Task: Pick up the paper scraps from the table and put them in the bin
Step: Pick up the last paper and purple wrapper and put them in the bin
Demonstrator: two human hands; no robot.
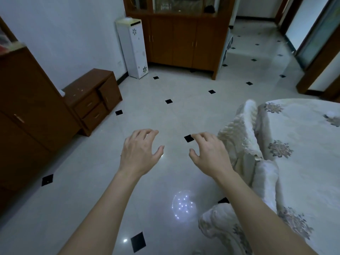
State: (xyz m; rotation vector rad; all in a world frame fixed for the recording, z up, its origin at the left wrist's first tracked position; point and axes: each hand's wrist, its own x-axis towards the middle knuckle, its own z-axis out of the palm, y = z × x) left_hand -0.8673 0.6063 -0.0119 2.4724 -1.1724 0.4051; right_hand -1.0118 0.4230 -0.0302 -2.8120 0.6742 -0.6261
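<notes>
Head view: both forearms reach forward over the pale tiled floor (165, 116). Left hand (139, 150) is palm down, fingers spread and loosely curled, grasping nothing. Right hand (207, 153) is the same: fingers bent, thumb apart, nothing held. The hands are apart from each other and touch nothing.

A table (303, 144) under a flowered cloth stands to the right, with a covered chair (237, 137) just beside it. One small white crumpled lump (332, 114) lies on the cloth near the right edge, well apart from both hands; whether it is a paper scrap cannot be told.

A low drawer unit (92, 100) stands against the left wall.
</notes>
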